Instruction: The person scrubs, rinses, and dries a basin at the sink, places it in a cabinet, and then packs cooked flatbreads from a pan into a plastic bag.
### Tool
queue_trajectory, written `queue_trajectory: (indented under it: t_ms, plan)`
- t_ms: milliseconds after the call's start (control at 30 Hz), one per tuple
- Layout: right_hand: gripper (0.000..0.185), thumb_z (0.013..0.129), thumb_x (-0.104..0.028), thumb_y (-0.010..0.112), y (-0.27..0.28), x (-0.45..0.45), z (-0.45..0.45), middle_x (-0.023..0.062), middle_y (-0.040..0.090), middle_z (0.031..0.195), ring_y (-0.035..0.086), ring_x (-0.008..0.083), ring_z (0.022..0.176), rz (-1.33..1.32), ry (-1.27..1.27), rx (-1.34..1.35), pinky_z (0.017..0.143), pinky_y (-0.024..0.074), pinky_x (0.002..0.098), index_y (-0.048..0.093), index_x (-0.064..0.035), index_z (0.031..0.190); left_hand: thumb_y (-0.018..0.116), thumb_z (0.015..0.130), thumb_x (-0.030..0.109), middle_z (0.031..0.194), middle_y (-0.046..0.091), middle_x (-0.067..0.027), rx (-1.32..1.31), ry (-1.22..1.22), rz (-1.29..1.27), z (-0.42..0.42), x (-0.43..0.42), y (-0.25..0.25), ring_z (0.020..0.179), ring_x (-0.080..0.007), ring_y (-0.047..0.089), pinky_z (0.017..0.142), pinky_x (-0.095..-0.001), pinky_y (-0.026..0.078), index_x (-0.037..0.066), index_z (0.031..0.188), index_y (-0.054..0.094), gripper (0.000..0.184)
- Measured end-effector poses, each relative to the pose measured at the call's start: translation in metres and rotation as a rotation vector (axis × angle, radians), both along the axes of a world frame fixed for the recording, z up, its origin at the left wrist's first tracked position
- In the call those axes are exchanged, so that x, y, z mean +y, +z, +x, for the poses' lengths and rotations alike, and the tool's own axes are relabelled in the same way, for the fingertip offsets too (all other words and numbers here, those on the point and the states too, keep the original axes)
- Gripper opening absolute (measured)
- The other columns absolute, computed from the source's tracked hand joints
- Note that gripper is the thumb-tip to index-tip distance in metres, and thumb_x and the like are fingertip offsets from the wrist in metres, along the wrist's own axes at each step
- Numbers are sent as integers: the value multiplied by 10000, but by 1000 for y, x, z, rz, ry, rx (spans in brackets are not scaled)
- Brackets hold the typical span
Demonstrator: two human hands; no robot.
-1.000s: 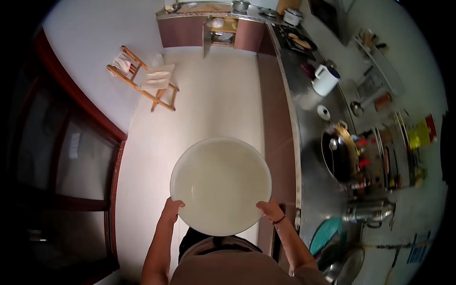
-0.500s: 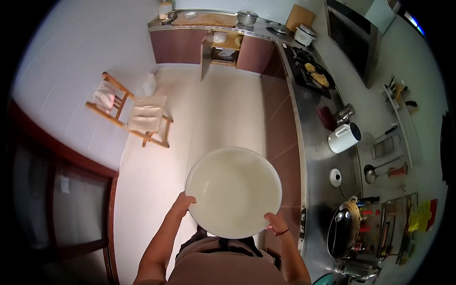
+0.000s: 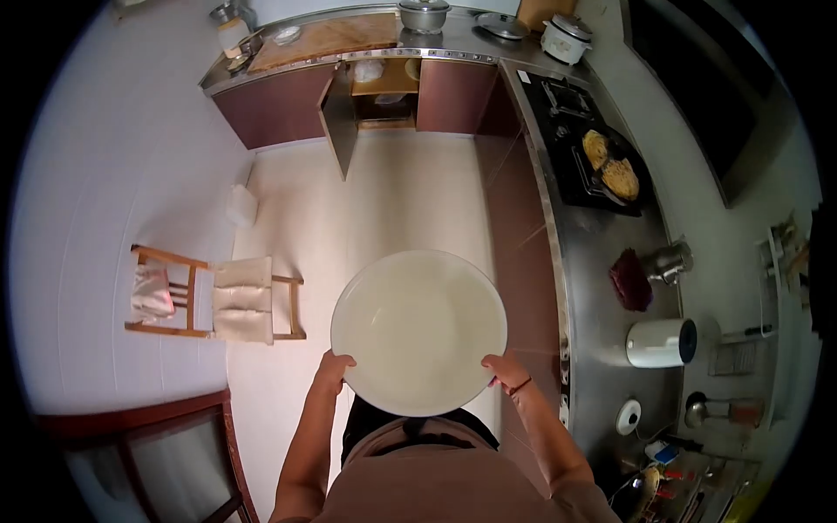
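Note:
A large, round, off-white basin (image 3: 418, 331) is held level in front of my body, above the floor. My left hand (image 3: 333, 370) grips its lower left rim, with the thumb over the edge. My right hand (image 3: 507, 371), with a thin band at the wrist, grips the lower right rim in the same way. The fingers under the basin are mostly hidden. No contents can be made out inside it.
A wooden chair (image 3: 242, 300) stands by the left wall. An open cabinet door (image 3: 338, 122) juts out ahead. Along the right counter (image 3: 588, 253) are a stove pan with food (image 3: 621, 179), a white kettle (image 3: 656, 343) and a white lid (image 3: 628, 417).
The view has moved forward: the far counter, stove and chair appear nearer, and the kettle sits lower in view. Both hands still hold the basin.

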State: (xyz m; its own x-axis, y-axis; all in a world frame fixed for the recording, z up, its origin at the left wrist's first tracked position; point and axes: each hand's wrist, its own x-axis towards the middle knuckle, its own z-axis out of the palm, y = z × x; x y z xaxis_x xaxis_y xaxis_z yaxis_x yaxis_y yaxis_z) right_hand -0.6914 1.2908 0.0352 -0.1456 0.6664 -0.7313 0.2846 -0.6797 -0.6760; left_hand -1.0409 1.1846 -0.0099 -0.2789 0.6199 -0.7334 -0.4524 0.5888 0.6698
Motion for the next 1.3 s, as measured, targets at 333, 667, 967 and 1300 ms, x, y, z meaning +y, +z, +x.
queue_trajectory:
  t_ms: [333,667,967,1300]
  plan:
    - [323,690,-121,588,-40,223,-113,141,612,752,593,225,566,-47,-152,82,369,466,307,573,102,923,590,586,44,863,604,-126,20,-161,-23,-130,288,-39,747,-254,599,666,-358,485,-72,1032,560,462]
    - [446,714,-176,570,-89,362,-147,172,617,844,630,260,645,-199,-491,198,441,521,327,524,102,1060,549,578,40,932,597,-143,62,-584,-163,-158,564,-71,805,-260,594,673,-365,492,-54,1089,547,519]
    - [397,707,-136,546,-179,515,-185,147,612,801,597,224,554,-255,-692,307,381,469,305,537,59,1053,574,625,53,921,590,-116,69,-687,-308,-184,760,-165,801,-261,586,654,-391,496,16,1093,551,470]
    - [352,670,-68,539,-266,613,-266,117,578,745,527,187,476,-321,-1005,112,319,388,271,533,63,996,561,659,28,995,579,-138,12,-929,-399,-222,919,-294,872,-257,581,757,-377,478,-52,1130,510,481]
